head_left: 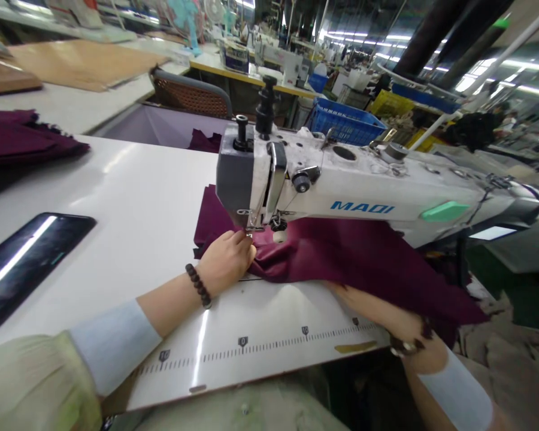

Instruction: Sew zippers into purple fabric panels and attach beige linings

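Note:
Maroon fabric [341,251] lies across the bed of a white sewing machine [363,185], passing beneath its needle area and draping off to the right. Close by the presser foot [250,230], my left hand [228,258] has its fingers curled and closed on the gathered edge of this fabric. My right hand [348,294] reaches in under the cloth from the right. Its fingers are hidden there, so their state does not show.
A black phone [31,263] lies on the white table [148,197] to the left. Behind it sits a stack of maroon pieces [22,140]. A printed ruler [242,353] runs along the front edge. Beyond the machine are a blue crate [348,123] and a chair [191,96].

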Available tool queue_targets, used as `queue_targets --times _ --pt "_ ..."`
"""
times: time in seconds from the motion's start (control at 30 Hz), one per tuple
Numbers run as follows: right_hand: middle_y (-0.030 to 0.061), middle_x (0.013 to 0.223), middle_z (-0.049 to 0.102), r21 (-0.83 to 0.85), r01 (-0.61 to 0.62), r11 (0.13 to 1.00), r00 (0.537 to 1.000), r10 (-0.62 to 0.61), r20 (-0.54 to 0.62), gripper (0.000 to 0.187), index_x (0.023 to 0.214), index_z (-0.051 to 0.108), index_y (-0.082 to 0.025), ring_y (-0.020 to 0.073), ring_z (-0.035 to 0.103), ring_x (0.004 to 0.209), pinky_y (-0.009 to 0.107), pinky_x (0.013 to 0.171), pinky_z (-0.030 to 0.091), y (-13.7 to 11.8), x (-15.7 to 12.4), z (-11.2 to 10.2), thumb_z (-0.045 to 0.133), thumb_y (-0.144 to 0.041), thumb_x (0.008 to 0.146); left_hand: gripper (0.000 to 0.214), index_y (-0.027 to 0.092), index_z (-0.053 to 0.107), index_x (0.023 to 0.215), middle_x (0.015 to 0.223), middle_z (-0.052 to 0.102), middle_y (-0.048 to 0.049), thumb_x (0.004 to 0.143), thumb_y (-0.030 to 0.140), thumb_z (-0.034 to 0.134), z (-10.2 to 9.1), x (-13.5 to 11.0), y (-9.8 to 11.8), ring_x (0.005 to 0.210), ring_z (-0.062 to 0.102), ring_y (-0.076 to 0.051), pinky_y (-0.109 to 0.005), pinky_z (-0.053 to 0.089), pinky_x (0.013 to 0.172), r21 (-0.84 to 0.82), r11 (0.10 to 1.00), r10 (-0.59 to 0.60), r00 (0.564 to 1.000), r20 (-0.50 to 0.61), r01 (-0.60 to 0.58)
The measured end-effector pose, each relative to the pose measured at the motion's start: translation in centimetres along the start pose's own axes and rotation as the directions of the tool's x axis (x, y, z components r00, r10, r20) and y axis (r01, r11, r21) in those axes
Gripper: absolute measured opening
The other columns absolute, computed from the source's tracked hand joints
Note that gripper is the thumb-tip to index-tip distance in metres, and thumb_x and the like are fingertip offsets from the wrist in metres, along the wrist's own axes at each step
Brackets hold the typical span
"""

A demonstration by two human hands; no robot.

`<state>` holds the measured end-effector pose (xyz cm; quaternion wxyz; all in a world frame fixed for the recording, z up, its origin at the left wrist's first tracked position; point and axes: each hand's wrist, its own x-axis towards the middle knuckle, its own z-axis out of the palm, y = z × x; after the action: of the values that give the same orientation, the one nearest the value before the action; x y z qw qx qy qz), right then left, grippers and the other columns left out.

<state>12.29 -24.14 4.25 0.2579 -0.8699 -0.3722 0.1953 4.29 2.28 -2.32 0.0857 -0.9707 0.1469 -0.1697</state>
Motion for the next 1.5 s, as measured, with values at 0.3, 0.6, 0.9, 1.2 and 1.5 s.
queue_targets --times 0.3,0.6,0.9,1.2,1.5 --pt "0.0092 0.104 0.063 -0.142 0.289 0.947 0.936 -0.311 -0.168 0.024 0.102 0.061 -0.013 0.0194 0.058 0.097 0.033 0.086 0.045 -5.0 5.0 2.3 0.041 -0.022 0.092 0.021 0.011 0.062 0.074 0.083 0.061 -0.0133 0.084 0.007 0.044 0.1 0.9 0.8 0.082 0.054 -0.026 -0.036 0.043 0.065 -0.011 0.994 -0.112 0.99 0.086 0.113" --pt "0.0128 0.115 0.058 -0.552 0.324 0.768 0.945 -0.293 0.147 0.026 0.11 0.059 -0.012 0.0228 0.058 0.096 0.032 0.082 0.045 -4.1 10.0 5.5 0.047 -0.021 0.089 0.058 0.007 0.058 0.104 0.102 0.061 -0.0163 0.076 0.058 0.056 -4.6 -0.5 -0.1 0.092 0.059 -0.028 -0.035 0.047 0.077 -0.268 0.946 -0.055 0.905 0.422 0.183" --pt "0.0179 0.13 0.044 -0.5 0.276 0.821 0.953 -0.3 0.034 0.036 0.124 0.049 -0.01 0.0246 0.043 0.12 0.039 0.1 0.036 -4.2 8.8 7.5 0.047 -0.018 0.088 0.052 0.006 0.055 0.111 0.108 0.057 -0.0172 0.08 0.048 0.059 -2.0 -1.7 0.7 0.098 0.055 -0.028 -0.037 0.045 0.086 -0.2 0.95 -0.18 0.945 0.272 0.239" --pt "0.0111 0.141 0.034 -0.428 0.262 0.865 0.952 -0.303 -0.03 0.041 0.133 0.036 -0.016 0.023 0.024 0.133 0.063 0.103 0.017 -3.1 8.2 9.6 0.036 -0.022 0.093 0.049 0.01 0.056 0.104 0.105 0.056 -0.0136 0.076 0.049 0.064 -1.3 -1.3 0.5 0.098 0.054 -0.026 -0.036 0.044 0.088 -0.177 0.952 -0.201 0.947 0.249 0.249" --pt "0.0106 0.142 0.033 -0.417 0.257 0.872 0.957 -0.29 -0.018 0.041 0.134 0.037 -0.018 0.0238 0.022 0.134 0.065 0.103 0.016 -3.3 8.3 9.9 0.036 -0.025 0.094 0.053 0.009 0.052 0.109 0.113 0.053 -0.0174 0.078 0.051 0.06 -0.1 -1.5 0.3 0.106 0.052 -0.029 -0.042 0.041 0.096 -0.195 0.952 -0.19 0.956 0.223 0.235"
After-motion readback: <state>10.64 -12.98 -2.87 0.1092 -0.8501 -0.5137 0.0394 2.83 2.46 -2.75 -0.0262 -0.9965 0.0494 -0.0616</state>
